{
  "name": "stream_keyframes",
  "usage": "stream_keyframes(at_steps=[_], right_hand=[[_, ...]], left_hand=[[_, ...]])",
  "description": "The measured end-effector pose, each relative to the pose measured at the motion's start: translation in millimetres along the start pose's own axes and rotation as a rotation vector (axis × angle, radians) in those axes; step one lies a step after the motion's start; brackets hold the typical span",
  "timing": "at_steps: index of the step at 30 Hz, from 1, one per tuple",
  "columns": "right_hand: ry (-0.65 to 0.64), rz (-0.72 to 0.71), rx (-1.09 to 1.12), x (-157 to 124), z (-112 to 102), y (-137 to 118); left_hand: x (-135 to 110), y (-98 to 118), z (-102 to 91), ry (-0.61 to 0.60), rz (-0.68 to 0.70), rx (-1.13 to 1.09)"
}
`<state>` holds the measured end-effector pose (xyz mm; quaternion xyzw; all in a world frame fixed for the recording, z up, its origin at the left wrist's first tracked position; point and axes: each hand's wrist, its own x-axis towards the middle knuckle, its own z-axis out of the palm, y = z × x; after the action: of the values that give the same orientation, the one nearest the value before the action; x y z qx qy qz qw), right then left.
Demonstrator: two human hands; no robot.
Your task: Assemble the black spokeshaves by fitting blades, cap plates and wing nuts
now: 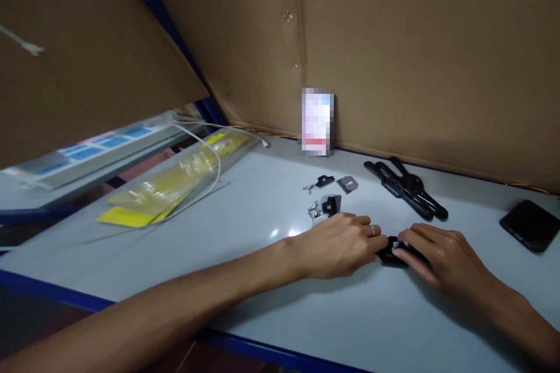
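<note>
My left hand (343, 245), a ring on one finger, pinches the left end of a small black part (392, 259) just above the tabletop. On the other end of this part my right hand (450, 259) is closed. Its thumb and fingertips press a small silver wing screw (395, 246) against the top of the part. Beyond my left hand lie more silver wing screws (314, 208), a black clip-like piece (331, 205), another black piece (324, 180) and a grey metal plate (347, 184). Fingers hide much of the held part.
Crossed black bracket arms (406, 186) lie behind my right hand, and a black phone (531, 224) lies far right. A blurred-out upright rectangle (317, 122) leans on the cardboard wall (415, 58). To the left are a clear bag with yellow strips (175, 186), a white cable (219, 166) and a power strip (96, 148).
</note>
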<state>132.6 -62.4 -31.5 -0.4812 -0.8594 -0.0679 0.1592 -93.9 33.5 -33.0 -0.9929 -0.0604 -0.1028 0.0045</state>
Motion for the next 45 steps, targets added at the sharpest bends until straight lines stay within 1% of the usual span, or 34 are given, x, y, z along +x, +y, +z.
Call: stream_keyframes(at_steps=[9, 16, 25, 30, 34, 38, 45], right_hand=[[0.029, -0.048, -0.103, 2.8, -2.3, -6.6], [0.035, -0.068, -0.125, 3.4, -2.7, -7.5], [-0.013, -0.044, -0.13, 2.4, -2.8, -8.5], [-0.075, 0.027, -0.087, 1.6, -3.6, -8.9], [-0.063, 0.006, -0.104, 1.6, -3.6, -9.1], [-0.058, 0.003, -0.108, 2.1, -3.6, -10.1], [-0.09, 0.024, -0.094, -0.1, -2.8, -7.9]], left_hand=[[-0.5, 0.2, 0.8, -0.008, -0.009, -0.031], [-0.3, 0.3, 1.1, -0.025, -0.023, -0.011], [0.0, 0.7, -1.6, -0.034, -0.03, -0.032], [-0.1, -0.6, -0.6, -0.053, -0.029, -0.031], [0.3, -0.2, -2.9, -0.071, -0.04, -0.031], [0.5, 0.1, -3.6, -0.062, -0.036, -0.036], [-0.3, -0.1, -2.4, -0.053, -0.038, -0.035]])
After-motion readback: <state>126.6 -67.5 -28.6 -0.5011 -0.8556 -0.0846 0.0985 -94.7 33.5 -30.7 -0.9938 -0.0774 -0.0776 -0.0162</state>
